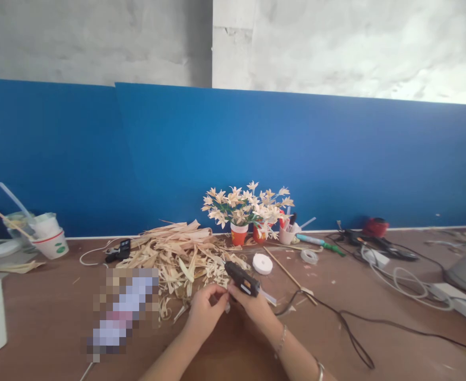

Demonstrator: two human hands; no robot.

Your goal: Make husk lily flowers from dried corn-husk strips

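My right hand (250,301) is closed around a black hot glue gun (243,279), whose nozzle points up and to the left. A clear glue stick (268,297) pokes out of its back end. Just left of it, my left hand (208,308) is pinched, thumb against forefinger, close to my right fingertips. Something small and pale shows below the fingers, too unclear to name. Beyond both hands lies a loose heap of dry corn husks (185,254). Pale husk flowers (248,203) stand behind the heap in an orange-and-white paper cup (239,234).
A white tape roll (263,263) and clear tape (309,256) lie right of the heap. The gun's black cord (336,312) runs right across the brown table. A white paper cup (52,243) stands far left, a pixelated object (124,312) nearer. A blue partition (296,153) backs the table.
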